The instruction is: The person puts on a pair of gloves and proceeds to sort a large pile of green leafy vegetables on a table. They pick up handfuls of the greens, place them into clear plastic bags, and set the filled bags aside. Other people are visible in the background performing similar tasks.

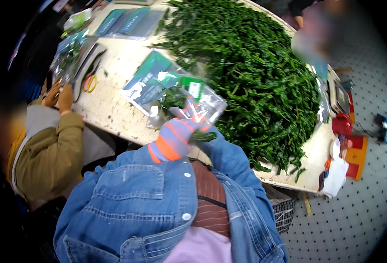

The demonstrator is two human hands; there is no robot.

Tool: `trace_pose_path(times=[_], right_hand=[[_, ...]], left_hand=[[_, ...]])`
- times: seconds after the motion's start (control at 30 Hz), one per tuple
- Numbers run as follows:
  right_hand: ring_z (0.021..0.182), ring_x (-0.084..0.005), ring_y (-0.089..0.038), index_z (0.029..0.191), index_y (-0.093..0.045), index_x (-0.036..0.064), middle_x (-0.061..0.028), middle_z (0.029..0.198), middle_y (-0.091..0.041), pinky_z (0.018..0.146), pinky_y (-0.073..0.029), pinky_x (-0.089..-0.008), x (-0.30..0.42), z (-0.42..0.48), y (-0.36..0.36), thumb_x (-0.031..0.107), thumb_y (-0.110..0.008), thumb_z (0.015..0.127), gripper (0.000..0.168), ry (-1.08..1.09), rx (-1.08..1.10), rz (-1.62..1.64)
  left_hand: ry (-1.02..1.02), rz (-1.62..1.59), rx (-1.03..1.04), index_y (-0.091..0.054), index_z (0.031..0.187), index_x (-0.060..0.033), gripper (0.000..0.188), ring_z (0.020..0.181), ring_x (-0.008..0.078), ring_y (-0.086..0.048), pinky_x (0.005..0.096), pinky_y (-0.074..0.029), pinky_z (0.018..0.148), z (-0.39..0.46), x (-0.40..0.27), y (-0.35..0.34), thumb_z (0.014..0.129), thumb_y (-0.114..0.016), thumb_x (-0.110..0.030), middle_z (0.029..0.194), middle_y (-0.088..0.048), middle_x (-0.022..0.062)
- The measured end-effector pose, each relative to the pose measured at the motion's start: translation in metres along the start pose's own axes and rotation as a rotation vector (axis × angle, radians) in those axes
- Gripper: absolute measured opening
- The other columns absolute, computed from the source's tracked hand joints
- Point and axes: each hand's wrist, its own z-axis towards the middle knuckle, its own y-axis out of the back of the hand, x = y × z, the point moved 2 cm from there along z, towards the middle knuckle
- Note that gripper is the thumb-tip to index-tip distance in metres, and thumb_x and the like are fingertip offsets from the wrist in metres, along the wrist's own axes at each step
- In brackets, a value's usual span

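Note:
Both my hands wear grey-purple knit gloves with orange stripes and meet at the table's near edge. My left hand (pixel 172 139) is curled at the near end of a clear plastic bag (pixel 213 102) bearing a green label (pixel 193 88). Blurred and partly covered by that plastic, my right hand (pixel 192 110) reaches in from the right with its fingers at the bag. Long green peppers (pixel 173 99) show through the film. A further pepper (pixel 204 136) pokes out between my left glove and right sleeve; which hand holds it I cannot tell. Printed flat bags (pixel 154 72) lie just beyond.
A big heap of green peppers (pixel 246 72) covers the table's (pixel 104 111) middle and right. Further flat bags (pixel 127 21) lie at the back. At left, another person's hands (pixel 60 95) are near scissors (pixel 90 83) and a filled bag (pixel 70 54). A red mug (pixel 342 124) stands right.

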Motion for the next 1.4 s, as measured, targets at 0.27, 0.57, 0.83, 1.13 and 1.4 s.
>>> trace_pose_path(times=[0.27,0.57,0.83,1.13,1.4], right_hand=[[0.124,-0.0433,-0.032,0.134,-0.032,-0.001,-0.0256,0.136,-0.032,0.105,-0.027,-0.0453,-0.031,0.028,-0.007,0.029,-0.061,0.076,0.071,0.287,0.005,-0.72],[0.072,-0.0307,-0.06,0.089,-0.065,0.007,-0.0108,0.078,-0.064,0.066,-0.05,-0.0365,0.114,-0.041,0.138,0.014,-0.064,0.074,0.016,0.644,-0.386,-0.663],[0.117,-0.0294,-0.045,0.099,-0.059,0.019,-0.0052,0.119,-0.054,0.101,-0.026,-0.0536,0.098,-0.029,0.285,0.006,-0.059,0.068,0.033,0.3,-0.57,-1.763],[0.082,-0.023,-0.056,0.117,-0.052,0.011,-0.0049,0.09,-0.061,0.084,-0.044,-0.0348,0.1,-0.063,0.283,0.011,-0.078,0.062,0.061,0.453,-0.658,-0.914],[0.096,-0.0174,-0.054,0.137,-0.032,0.01,-0.0069,0.108,-0.055,0.085,-0.045,-0.0311,0.099,-0.081,0.248,-0.003,-0.075,0.066,0.084,0.49,-0.714,-0.61]], left_hand=[[-0.02,-0.128,-0.245,-0.06,0.099,-0.0068,0.033,0.079,0.0321,-0.062,0.0365,-0.049,0.068,0.012,0.018,0.016,0.067,-0.067,0.0,0.083,-0.063,0.0138],[0.249,-0.389,-0.259,-0.058,0.102,0.0023,0.026,0.077,0.0173,-0.064,0.0277,-0.05,0.067,0.028,0.049,0.022,0.08,-0.066,-0.008,0.086,-0.066,0.0128],[0.158,-0.318,-0.187,-0.057,0.1,0.0037,0.026,0.075,0.0161,-0.061,0.028,-0.048,0.067,0.027,0.033,0.011,0.078,-0.067,-0.005,0.087,-0.065,0.0123],[0.175,-0.347,-0.179,-0.058,0.097,-0.0003,0.026,0.074,0.025,-0.063,0.0311,-0.049,0.067,0.02,0.039,-0.002,0.074,-0.07,-0.005,0.084,-0.064,0.0146],[0.192,-0.33,-0.159,-0.058,0.097,-0.0002,0.023,0.074,0.0244,-0.063,0.0313,-0.048,0.066,0.02,0.043,-0.005,0.077,-0.068,-0.006,0.083,-0.064,0.0141]])
